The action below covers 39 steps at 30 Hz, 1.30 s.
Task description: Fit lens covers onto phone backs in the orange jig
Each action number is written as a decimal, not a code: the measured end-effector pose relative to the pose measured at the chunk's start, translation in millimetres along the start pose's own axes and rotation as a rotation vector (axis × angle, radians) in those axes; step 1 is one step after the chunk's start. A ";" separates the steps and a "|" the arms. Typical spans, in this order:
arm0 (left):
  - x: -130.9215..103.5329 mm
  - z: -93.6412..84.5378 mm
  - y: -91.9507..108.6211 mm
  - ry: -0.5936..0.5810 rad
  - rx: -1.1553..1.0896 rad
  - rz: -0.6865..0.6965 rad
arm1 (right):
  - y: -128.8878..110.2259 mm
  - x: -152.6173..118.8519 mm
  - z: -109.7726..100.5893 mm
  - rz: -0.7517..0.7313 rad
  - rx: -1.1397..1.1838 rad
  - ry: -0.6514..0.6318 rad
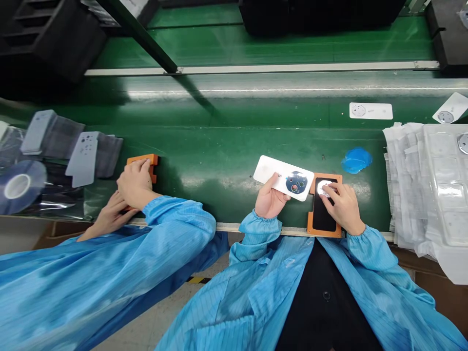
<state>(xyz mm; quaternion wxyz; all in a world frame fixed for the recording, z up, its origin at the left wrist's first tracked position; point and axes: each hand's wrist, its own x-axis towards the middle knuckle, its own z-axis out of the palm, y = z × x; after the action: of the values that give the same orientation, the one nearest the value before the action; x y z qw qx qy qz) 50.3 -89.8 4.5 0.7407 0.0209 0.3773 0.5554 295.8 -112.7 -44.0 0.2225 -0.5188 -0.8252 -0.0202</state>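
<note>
My left hand grips a white phone back cover, thumb on top and fingers beneath. A dark round camera patch with several lens holes sits at the cover's right end. To the right, an orange fixture lies at the bench edge with a black rectangular insert in it. My right hand is over this fixture, its thumb and fingertips closed on a round white piece at the upper end of the insert. The fingers partly cover that piece. The cover's right end nearly meets the fixture.
At left, a co-worker's hands press on another orange fixture. Grey phone-shaped sheets and a tape roll lie beyond. A blue lump, a white cover and stacked clear trays are on the right.
</note>
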 end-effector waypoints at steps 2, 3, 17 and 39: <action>-1.4 1.5 -5.0 -0.032 0.060 0.034 | -2.6 2.0 0.9 0.008 0.006 -0.013; -2.4 2.4 -7.5 -0.047 0.087 0.060 | -3.7 3.0 0.0 0.015 0.017 -0.016; -8.0 28.0 -48.5 -0.106 0.450 0.374 | -29.8 42.1 -52.3 0.156 0.541 0.164; -1.4 13.9 -74.2 -0.050 0.472 0.511 | -54.3 45.3 -39.9 0.167 0.397 0.331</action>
<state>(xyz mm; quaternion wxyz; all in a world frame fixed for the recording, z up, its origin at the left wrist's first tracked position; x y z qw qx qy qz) 118.2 -113.9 -18.2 0.5613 0.2991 0.4598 0.6197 246.2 -109.9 20.3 0.4525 -0.5210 -0.7197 0.0762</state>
